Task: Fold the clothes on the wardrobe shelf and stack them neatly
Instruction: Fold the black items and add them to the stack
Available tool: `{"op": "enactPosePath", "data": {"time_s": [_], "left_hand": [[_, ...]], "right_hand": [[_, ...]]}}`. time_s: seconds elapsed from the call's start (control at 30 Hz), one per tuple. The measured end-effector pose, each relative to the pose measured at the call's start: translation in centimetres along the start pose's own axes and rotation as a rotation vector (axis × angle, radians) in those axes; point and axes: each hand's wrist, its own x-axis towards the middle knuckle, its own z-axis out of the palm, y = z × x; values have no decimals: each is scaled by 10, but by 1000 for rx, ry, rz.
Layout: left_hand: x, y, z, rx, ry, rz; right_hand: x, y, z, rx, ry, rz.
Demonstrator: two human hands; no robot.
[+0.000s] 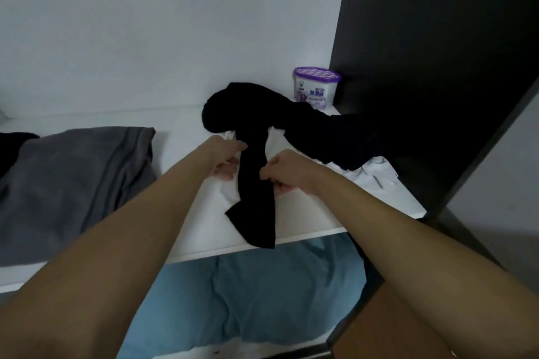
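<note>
I am pinching the black garment (256,183) from both sides, my left hand (230,157) and right hand (280,175) each curling fingers onto its long strip, which is trailing over the front edge of the white shelf (186,137). It is lying across one white garment (376,175). One grey garment (75,172) is sitting to the left. One purple-lidded tub (315,84) is showing a label too blurred to read.

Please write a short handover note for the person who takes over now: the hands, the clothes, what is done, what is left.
Left hand: grips the black garment at its left edge.
Right hand: pinches its right edge.
Black garment lies unfolded over a white garment on the shelf.
Done: grey clothes at the left look folded.
Left: fold black and white, then stack.
</note>
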Motion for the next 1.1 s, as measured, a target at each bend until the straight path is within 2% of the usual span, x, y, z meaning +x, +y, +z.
{"op": "enactPosePath", "data": {"time_s": [0.07,0.17,0.27,0.33,0.4,0.43,0.53,0.57,0.63,0.7,0.73,0.8,0.87,0.93,1.03,1.1], "left_hand": [[9,5,5,-44,-6,-49],[17,12,14,-106,-28,-103],[21,23,25,-152,117,24],[17,33,29,-290,129,169],[6,41,29,-377,17,331],[-2,43,29,-383,-48,396],[-23,32,20,-257,-244,454],[-29,25,14,-182,-324,438],[-35,8,-1,-84,-454,370],[-37,-3,-13,-107,-455,280],[-34,-6,-17,-154,-428,221],[-26,-5,-21,-376,-403,54],[-19,5,-18,-674,-420,-33],[-11,19,-16,-877,-333,-39],[-12,43,-5,-838,-133,-79],[-18,56,1,-806,-32,-48]], "right_hand": [[-2,-1,-9,16,-53,-63],[-2,-1,-23,-102,-74,-113],[2,10,-37,-80,-42,-118],[10,14,-46,99,21,-62],[24,11,-54,351,63,40],[30,6,-58,492,31,100],[45,-16,-63,912,-272,195],[49,-26,-61,1001,-294,199],[55,-47,-54,1043,-151,191],[58,-62,-50,970,36,87],[57,-68,-49,927,69,21],[47,-71,-48,847,18,-137],[28,-62,-45,693,-47,-253],[7,-44,-44,400,-89,-256],[-17,-11,-47,-85,-258,-154],[-22,4,-50,-147,-284,-88]]}}
